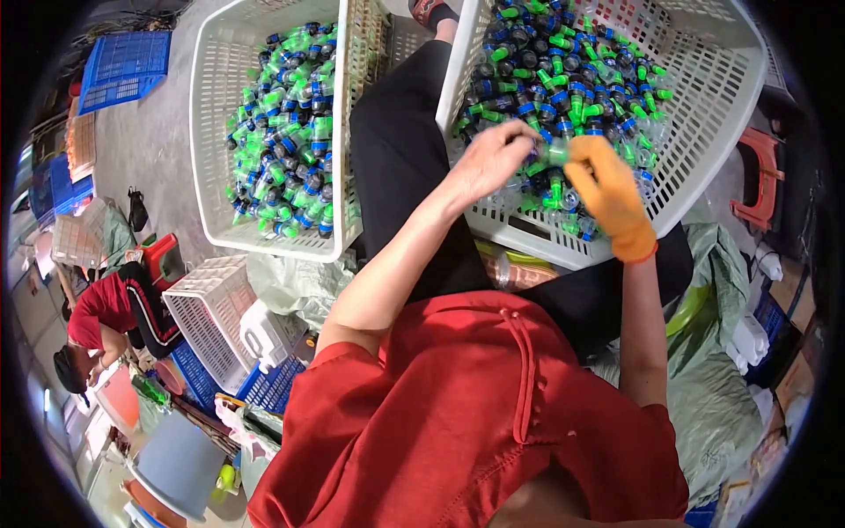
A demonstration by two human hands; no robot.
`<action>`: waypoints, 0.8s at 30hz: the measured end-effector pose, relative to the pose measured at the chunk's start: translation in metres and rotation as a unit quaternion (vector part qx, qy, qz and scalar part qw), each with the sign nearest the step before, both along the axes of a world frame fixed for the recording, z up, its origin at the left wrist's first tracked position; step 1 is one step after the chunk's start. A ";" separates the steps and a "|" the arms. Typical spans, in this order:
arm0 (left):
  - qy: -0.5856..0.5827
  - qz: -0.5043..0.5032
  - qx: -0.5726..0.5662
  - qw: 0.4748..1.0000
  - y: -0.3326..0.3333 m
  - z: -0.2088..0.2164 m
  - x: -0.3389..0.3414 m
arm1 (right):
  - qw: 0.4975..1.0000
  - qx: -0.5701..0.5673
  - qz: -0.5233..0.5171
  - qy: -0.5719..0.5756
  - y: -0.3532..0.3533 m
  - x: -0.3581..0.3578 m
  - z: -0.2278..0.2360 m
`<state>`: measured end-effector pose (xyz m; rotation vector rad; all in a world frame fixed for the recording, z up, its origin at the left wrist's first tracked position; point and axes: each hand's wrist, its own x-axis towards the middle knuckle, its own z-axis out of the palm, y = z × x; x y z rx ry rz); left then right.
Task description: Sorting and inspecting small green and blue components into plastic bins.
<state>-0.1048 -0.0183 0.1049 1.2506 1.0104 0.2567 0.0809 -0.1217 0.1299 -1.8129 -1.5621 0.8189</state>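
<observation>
Over the white crate [709,132] between my legs, both hands meet at a small green-and-clear plastic bottle-like piece [554,152], blurred by motion. My right hand [609,195], in an orange glove, is closed round one end of it. My left hand [495,160] is bare, its thumb and fingers pinched together at the dark other end. Their exact grip is smeared. Beneath lies a heap of similar small pieces [563,79], with bright green, black, blue and clear parts.
To the left stands another white crate [201,132] holding more such pieces [286,132]. Grey-green sacks [713,422] lie at right, near a red plastic stool [759,180]. At far left, another person [114,308] bends beside a tilted white crate [211,308] and a grey bucket [179,462].
</observation>
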 end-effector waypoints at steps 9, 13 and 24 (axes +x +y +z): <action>-0.032 -0.018 -0.015 0.999 -0.044 0.020 -0.014 | 0.978 0.080 0.077 -0.178 -0.043 -0.043 0.048; -0.045 -0.001 -0.031 0.999 -0.070 0.030 -0.009 | 0.982 0.009 0.042 -0.186 -0.058 -0.057 0.037; -0.042 0.022 0.037 0.998 -0.088 0.027 -0.004 | 0.967 0.012 -0.143 0.209 -0.083 -0.063 0.024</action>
